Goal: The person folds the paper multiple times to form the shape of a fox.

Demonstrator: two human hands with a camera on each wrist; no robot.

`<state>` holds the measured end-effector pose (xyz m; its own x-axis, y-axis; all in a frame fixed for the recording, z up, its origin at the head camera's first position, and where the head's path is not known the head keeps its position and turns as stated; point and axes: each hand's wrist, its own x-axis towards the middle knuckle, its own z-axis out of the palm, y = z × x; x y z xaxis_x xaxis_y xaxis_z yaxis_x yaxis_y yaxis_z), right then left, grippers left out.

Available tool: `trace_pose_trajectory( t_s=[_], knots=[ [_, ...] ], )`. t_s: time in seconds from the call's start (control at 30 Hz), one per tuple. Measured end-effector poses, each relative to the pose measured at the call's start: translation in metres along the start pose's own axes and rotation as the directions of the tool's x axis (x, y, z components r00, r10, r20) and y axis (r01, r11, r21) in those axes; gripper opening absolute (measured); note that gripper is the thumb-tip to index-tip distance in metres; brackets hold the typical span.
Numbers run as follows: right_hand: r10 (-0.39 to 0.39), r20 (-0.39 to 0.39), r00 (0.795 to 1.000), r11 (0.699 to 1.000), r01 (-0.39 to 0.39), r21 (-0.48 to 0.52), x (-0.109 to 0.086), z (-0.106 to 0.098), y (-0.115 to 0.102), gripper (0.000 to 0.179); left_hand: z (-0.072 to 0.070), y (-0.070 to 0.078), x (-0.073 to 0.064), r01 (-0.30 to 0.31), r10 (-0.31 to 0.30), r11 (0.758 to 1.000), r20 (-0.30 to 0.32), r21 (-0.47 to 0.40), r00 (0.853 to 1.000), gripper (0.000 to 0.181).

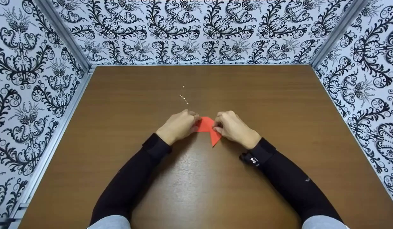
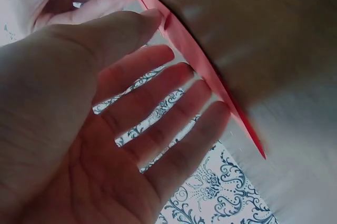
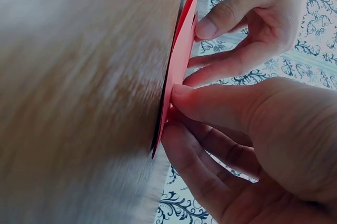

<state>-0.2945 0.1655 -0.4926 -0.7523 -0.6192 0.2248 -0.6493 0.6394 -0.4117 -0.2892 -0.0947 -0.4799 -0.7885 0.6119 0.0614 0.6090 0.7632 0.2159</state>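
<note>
A folded piece of red paper [image 1: 203, 125] lies on the brown table, a pointed corner turned toward the person. The left hand [image 1: 179, 124] is at its left end. In the left wrist view, the thumb and nearly straight, spread fingers of that hand touch the red paper [image 2: 192, 53]. At the other end, the right hand [image 1: 233, 128] has bent fingers over the paper. The right wrist view shows its thumb and forefinger pinching the red paper [image 3: 180, 56] near the lower end. Part of the sheet is hidden under both hands.
Small pale specks [image 1: 184, 98] show on the wooden table [image 1: 263, 89] beyond the left hand. Patterned wall panels [image 1: 190, 31] with metal frame bars [image 1: 339, 33] enclose the back and sides. A small black device [image 1: 249, 159] sits at the right sleeve's cuff.
</note>
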Motion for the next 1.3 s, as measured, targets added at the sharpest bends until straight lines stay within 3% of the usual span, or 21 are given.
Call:
trace_pose_trajectory(
  t_s=[0.23, 0.6, 0.93, 1.3],
  knots=[
    [-0.013, 0.016, 1.000, 1.000, 0.013, -0.021, 0.003, -0.001, 0.000, 0.009, -0.007, -0.010, -0.003, 0.107, -0.107, 0.994, -0.038, -0.015, 0.993, 0.022],
    [-0.010, 0.026, 1.000, 0.999, 0.011, -0.041, 0.003, -0.006, -0.003, 0.007, -0.010, -0.024, -0.006, 0.221, -0.221, 0.975, -0.024, -0.004, 0.975, 0.033],
    [-0.002, 0.013, 1.000, 1.000, 0.002, -0.028, 0.003, -0.004, -0.003, 0.009, -0.005, -0.031, -0.005, 0.229, -0.229, 0.973, -0.029, -0.002, 0.973, 0.044],
    [-0.005, 0.011, 1.000, 1.000, 0.005, -0.026, 0.004, -0.001, -0.001, 0.009, -0.003, -0.034, -0.006, 0.217, -0.217, 0.976, -0.028, -0.030, 0.976, 0.040]
  ],
)
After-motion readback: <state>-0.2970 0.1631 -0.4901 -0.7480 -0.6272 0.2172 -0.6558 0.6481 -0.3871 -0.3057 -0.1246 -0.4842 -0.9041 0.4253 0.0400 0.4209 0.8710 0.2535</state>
